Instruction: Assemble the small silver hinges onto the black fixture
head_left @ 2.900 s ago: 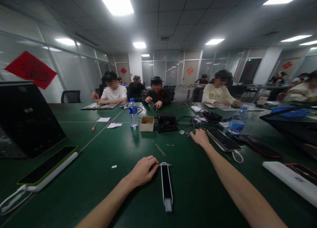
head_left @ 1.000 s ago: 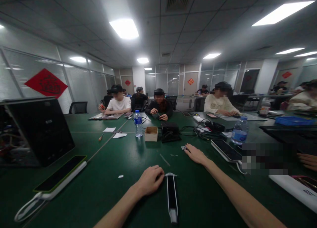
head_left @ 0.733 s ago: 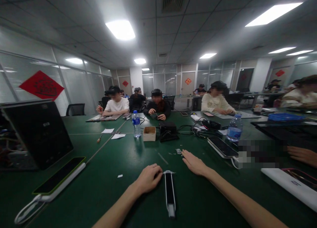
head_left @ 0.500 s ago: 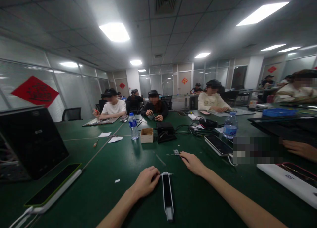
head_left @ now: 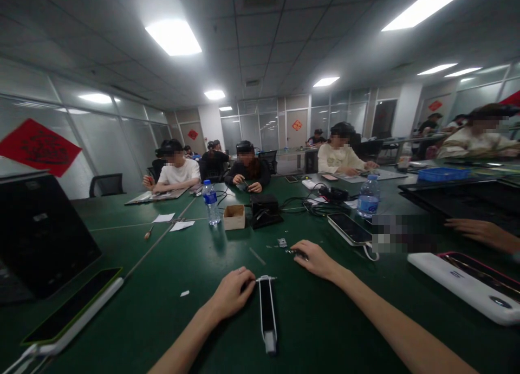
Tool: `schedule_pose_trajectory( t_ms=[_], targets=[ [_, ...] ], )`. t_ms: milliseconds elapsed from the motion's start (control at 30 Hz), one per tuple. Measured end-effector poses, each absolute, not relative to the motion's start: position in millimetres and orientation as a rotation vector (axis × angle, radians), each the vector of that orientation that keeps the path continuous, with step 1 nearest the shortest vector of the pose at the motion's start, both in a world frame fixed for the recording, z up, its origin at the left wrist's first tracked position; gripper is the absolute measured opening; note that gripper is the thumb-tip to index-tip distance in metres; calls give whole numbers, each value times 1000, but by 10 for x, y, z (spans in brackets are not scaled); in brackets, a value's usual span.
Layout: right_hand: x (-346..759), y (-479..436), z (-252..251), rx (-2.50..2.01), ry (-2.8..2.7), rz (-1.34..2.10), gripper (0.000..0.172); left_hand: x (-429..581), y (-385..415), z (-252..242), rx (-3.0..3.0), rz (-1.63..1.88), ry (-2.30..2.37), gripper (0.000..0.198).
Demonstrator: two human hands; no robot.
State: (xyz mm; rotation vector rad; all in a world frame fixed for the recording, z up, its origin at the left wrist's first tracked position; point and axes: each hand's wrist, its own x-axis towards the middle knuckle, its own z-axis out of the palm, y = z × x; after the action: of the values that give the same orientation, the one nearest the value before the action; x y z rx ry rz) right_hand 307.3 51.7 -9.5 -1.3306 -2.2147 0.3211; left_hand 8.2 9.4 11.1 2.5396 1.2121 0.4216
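My left hand (head_left: pixel 232 292) rests on the green table (head_left: pixel 170 309), its curled fingers touching the far end of a long black strip with a white frame (head_left: pixel 266 313) that lies flat, pointing toward me. My right hand (head_left: pixel 314 258) lies palm down farther out, fingertips on a small dark part (head_left: pixel 293 251). A small metal piece (head_left: pixel 281 242) sits just beyond it, apart from the fingers. Whether the right fingers pinch the dark part cannot be made out.
A cardboard box (head_left: pixel 234 217), black device (head_left: pixel 264 210) with cables, and water bottles (head_left: pixel 210 201) (head_left: pixel 368 195) stand mid-table. Phones on white power banks (head_left: pixel 71 314) (head_left: pixel 467 287) lie left and right. A dark laptop (head_left: pixel 38 233) stands left. Another person's hand (head_left: pixel 477 230) reaches in at right. Several people sit opposite.
My right hand has drawn back across the table from beside the phone toward the strip, sliding small parts with it. The left hand stays on the strip's end. The view has shifted right.
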Motion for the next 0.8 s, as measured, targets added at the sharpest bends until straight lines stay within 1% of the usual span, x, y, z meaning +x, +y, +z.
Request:
schedule_pose_trajectory(
  t_ms=[167, 300, 467, 600, 800],
  targets=[
    [3123, 525, -51, -1391, -2084, 376, 36, 76, 88, 120, 2528, 437, 1199, 21],
    [3158, 849, -121, -1557, -1951, 364, 36, 75, 97, 105, 2527, 434, 1211, 21],
    [3036, 1384, -113, -1739, -2141, 276, 39, 71, 109, 79, 2547, 431, 1216, 20],
    [2962, 1541, -38, -1776, -2195, 265, 30, 61, 116, 58, 2550, 439, 1221, 19],
    [3179, 1338, 51, -1887, -2241, 329, 17, 65, 139, 56, 2548, 438, 1202, 20]
  ],
)
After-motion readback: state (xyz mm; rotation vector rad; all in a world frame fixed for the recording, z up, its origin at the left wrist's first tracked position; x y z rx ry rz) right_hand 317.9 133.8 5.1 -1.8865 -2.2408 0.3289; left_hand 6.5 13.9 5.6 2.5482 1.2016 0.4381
